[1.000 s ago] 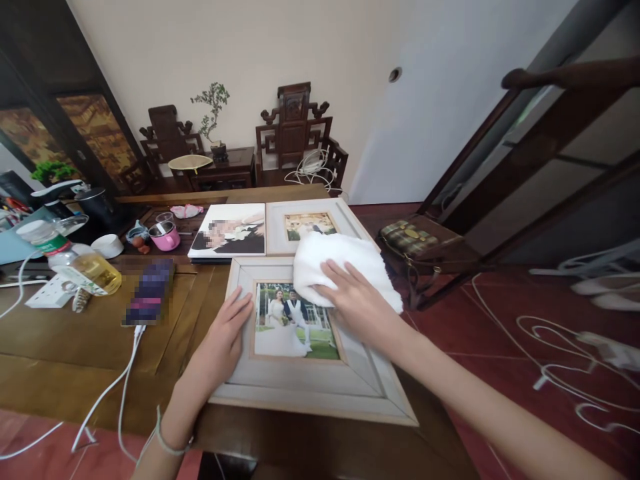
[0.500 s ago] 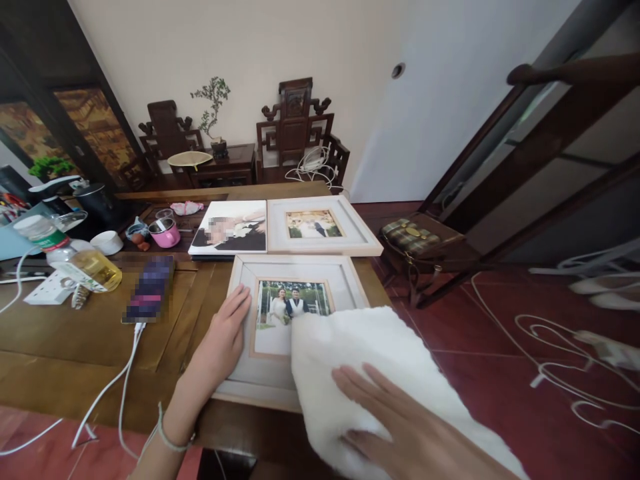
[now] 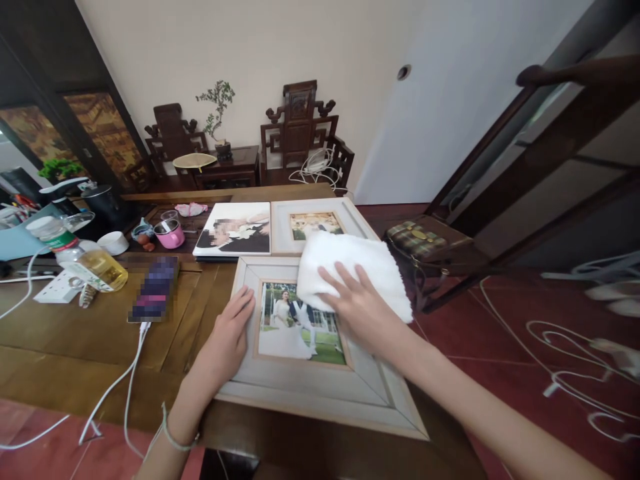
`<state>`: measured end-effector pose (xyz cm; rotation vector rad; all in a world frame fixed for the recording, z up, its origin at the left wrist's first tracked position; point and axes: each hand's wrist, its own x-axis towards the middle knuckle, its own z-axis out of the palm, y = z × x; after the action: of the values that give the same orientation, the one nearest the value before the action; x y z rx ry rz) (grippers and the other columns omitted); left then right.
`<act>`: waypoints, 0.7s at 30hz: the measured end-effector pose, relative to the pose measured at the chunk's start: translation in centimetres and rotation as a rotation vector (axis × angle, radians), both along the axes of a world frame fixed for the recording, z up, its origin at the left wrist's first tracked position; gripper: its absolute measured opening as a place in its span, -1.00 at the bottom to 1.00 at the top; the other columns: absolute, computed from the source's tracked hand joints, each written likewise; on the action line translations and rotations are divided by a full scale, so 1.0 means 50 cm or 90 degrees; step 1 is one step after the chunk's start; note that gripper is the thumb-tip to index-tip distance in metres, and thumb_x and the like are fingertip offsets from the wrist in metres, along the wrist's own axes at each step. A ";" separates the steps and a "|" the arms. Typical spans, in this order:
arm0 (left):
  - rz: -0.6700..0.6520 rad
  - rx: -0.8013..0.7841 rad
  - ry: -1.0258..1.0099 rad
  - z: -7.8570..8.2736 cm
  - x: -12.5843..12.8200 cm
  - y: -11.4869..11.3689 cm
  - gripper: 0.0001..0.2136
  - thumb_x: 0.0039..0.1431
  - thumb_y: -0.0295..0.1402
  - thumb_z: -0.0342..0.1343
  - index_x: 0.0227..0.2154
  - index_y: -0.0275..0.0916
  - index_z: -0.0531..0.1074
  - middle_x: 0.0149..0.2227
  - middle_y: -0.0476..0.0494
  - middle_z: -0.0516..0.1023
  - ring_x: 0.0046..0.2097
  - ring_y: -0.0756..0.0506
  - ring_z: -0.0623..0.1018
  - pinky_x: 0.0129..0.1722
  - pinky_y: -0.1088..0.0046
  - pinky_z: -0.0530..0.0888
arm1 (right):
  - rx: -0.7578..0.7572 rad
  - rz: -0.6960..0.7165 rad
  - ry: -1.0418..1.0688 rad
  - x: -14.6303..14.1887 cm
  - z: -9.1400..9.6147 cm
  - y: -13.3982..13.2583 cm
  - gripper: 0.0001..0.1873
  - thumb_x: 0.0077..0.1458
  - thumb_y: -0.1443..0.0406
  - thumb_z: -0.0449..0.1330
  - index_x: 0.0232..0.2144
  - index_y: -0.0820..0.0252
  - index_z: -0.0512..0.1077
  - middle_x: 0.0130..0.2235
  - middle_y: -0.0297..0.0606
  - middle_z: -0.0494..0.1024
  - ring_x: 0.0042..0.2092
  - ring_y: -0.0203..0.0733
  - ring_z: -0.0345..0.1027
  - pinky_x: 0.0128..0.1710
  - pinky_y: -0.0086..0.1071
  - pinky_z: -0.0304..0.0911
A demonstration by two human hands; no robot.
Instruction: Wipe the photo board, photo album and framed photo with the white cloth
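Observation:
A pale wooden picture frame (image 3: 320, 393) lies on the table with a photo of a couple in its middle. My left hand (image 3: 227, 337) holds the frame at its left border, fingers together on top and thumb hidden. A white towel (image 3: 387, 273) covers the frame's upper right part and overlaps the frame behind. My right hand (image 3: 357, 303) presses the towel from above, fingers slightly spread, and grips it against the frame.
Behind lie a second picture frame (image 3: 281, 227) and a photo panel (image 3: 233, 233). To the left are a phone (image 3: 156, 290) on a cable, an oil bottle (image 3: 103, 267), a white power strip (image 3: 55, 288) and a pink cup (image 3: 170, 235). A plaid bag (image 3: 417, 239) sits beyond the right edge.
My right hand has carried the towel up and away from me, from the frame's lower right to its upper right. The lower right corner now shows. My left hand stays at the left border.

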<state>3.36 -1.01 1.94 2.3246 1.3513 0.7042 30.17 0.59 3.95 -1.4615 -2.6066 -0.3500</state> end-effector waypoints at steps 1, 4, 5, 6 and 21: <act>0.002 0.001 0.000 -0.002 0.000 0.000 -0.47 0.12 -0.66 -0.22 0.17 -0.25 0.21 0.25 -0.27 0.19 0.31 -0.17 0.09 0.25 -0.01 0.09 | -0.014 0.014 0.000 -0.002 -0.002 -0.015 -0.45 -0.18 0.59 0.09 -0.09 0.26 0.49 0.19 0.07 0.26 0.22 0.39 -0.02 0.13 0.27 -0.07; 0.004 0.007 0.004 -0.008 0.000 0.002 -0.45 0.11 -0.67 -0.22 0.17 -0.24 0.20 0.25 -0.26 0.18 0.31 -0.16 0.09 0.25 0.02 0.09 | -0.052 0.065 0.040 -0.002 -0.005 -0.095 -0.55 -0.20 0.50 0.17 -0.19 0.14 0.54 0.15 0.02 0.33 0.18 0.42 0.08 0.07 0.31 0.02; 0.004 0.010 0.005 -0.010 -0.001 0.002 -0.44 0.11 -0.67 -0.22 0.18 -0.24 0.19 0.25 -0.26 0.17 0.31 -0.16 0.09 0.26 0.02 0.09 | -0.057 0.087 0.060 0.000 -0.002 -0.127 -0.59 -0.20 0.46 0.18 -0.23 0.08 0.55 0.14 -0.02 0.35 0.15 0.41 0.13 0.03 0.31 0.07; 0.004 0.013 0.007 -0.011 -0.001 0.002 -0.43 0.10 -0.67 -0.21 0.18 -0.24 0.18 0.26 -0.26 0.17 0.31 -0.16 0.08 0.26 0.02 0.09 | -0.065 0.113 0.074 0.004 0.003 -0.158 -0.61 -0.18 0.44 0.18 -0.25 0.03 0.55 0.13 -0.07 0.36 0.14 0.39 0.16 0.01 0.28 0.11; 0.002 0.020 0.026 -0.001 0.001 -0.001 -0.37 0.01 -0.73 -0.22 0.19 -0.26 0.16 0.26 -0.27 0.15 0.31 -0.15 0.07 0.26 0.02 0.08 | -0.062 0.055 0.087 -0.019 0.008 -0.076 -0.33 -0.23 0.61 0.03 -0.02 0.19 0.44 0.22 -0.01 0.21 0.26 0.27 -0.08 0.15 0.23 -0.05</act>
<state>3.42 -1.04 1.87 2.3739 1.3722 0.6872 29.23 -3.21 4.35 -1.3445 -2.5990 -0.1098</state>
